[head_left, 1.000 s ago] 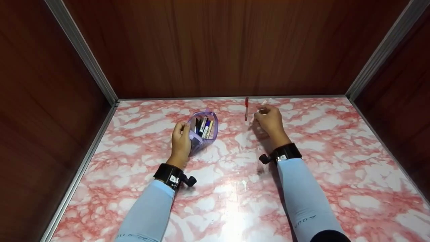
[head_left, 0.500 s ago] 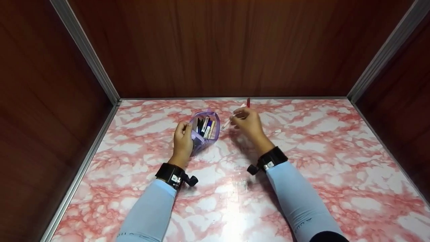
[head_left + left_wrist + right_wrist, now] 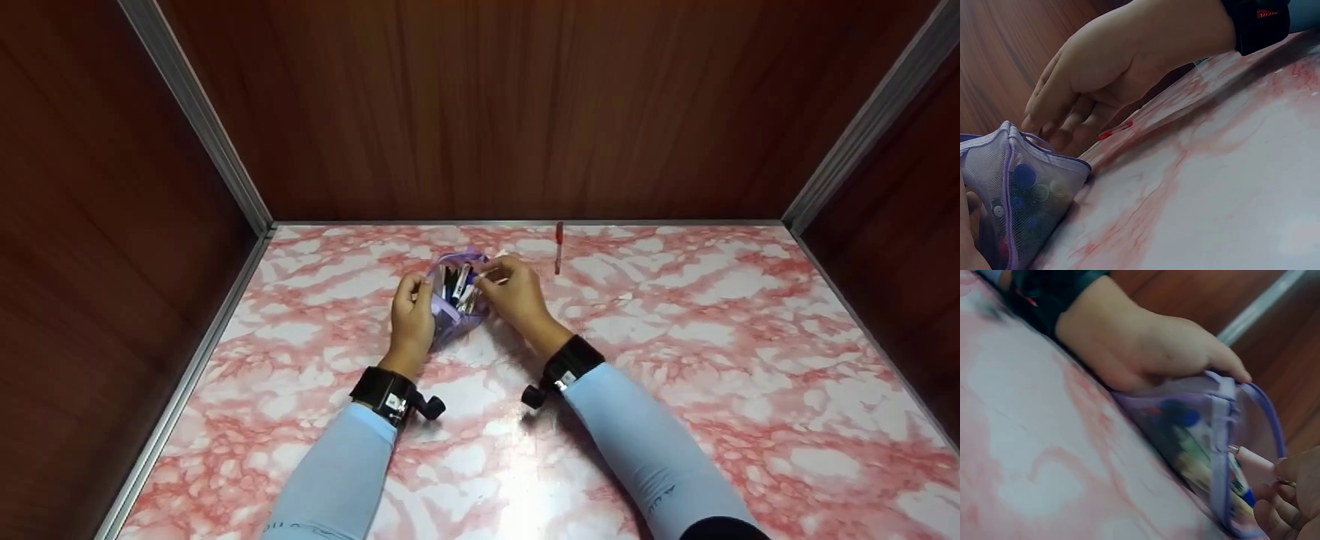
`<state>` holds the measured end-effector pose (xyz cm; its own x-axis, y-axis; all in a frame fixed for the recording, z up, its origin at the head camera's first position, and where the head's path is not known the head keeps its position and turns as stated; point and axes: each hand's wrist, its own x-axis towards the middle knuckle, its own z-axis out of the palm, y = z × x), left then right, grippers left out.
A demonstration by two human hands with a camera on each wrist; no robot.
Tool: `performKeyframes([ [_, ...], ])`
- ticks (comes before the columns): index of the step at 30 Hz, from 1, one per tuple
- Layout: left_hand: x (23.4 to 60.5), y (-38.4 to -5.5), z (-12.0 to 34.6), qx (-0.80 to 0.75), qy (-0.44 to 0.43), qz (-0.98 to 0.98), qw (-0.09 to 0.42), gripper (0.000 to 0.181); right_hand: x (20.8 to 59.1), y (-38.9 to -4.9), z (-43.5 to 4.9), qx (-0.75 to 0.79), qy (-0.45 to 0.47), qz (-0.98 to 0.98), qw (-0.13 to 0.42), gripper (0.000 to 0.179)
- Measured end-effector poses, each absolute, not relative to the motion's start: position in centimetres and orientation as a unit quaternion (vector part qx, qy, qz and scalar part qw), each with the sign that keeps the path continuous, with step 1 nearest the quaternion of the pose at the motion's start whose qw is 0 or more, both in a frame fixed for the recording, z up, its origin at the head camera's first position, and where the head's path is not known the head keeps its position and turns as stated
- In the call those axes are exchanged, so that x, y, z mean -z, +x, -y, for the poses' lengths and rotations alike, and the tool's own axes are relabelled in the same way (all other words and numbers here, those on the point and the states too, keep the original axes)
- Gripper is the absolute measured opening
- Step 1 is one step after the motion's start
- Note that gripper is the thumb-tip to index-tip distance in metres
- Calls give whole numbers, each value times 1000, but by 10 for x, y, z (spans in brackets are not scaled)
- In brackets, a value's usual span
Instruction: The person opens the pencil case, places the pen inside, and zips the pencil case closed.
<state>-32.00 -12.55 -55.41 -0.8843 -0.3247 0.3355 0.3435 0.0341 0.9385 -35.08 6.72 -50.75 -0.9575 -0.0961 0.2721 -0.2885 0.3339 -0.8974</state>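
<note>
My left hand (image 3: 409, 322) grips the left side of a purple mesh pencil case (image 3: 1041, 197), whose mouth gapes open. Several pens and markers (image 3: 460, 285) stand inside it, with dark, white and blue parts showing. My right hand (image 3: 519, 294) is at the right side of the mouth. Its thumb and fingers pinch a slim pale pink pen (image 3: 1256, 462), tip inside the opening in the right wrist view. A red-capped pen (image 3: 559, 247) lies on the table to the right of the case, near the back edge, touched by neither hand.
The table (image 3: 675, 390) has a red and white marbled top. Dark wooden panels (image 3: 480, 112) with metal corner strips (image 3: 214, 120) close it in at the back and both sides. A small white scrap (image 3: 624, 297) lies right of the red-capped pen.
My right hand has moved left from beyond the red-capped pen to the case mouth, carrying the pale pen. My left hand keeps holding the case in about the same place.
</note>
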Motion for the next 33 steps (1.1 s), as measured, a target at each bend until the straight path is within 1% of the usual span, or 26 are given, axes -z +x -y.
performKeyframes([
  [2, 554, -320, 125, 699, -8, 676, 234, 19, 509, -349, -60, -563, 132, 813, 73, 21],
  [3, 547, -315, 123, 696, 3, 681, 225, 17, 509, -348, -57, -561, 139, 813, 67, 19],
  [7, 546, -315, 123, 699, 6, 681, 218, 17, 509, -346, -46, -530, 158, 831, 53, 10],
  [13, 547, -315, 122, 693, 12, 686, 221, 18, 508, -348, -43, -496, 181, 848, 42, 10],
  [18, 546, -314, 123, 684, 12, 695, 223, 15, 509, -355, -58, -508, 166, 845, 25, 12],
  [23, 545, -313, 122, 681, 15, 697, 223, 15, 512, -365, -88, -488, 125, 862, 48, 13],
  [30, 546, -313, 125, 677, 15, 702, 220, 15, 510, -377, -128, -436, 94, 892, 78, 18],
  [33, 547, -314, 124, 680, 14, 701, 214, 15, 510, -382, -145, -387, 83, 911, 117, 21],
])
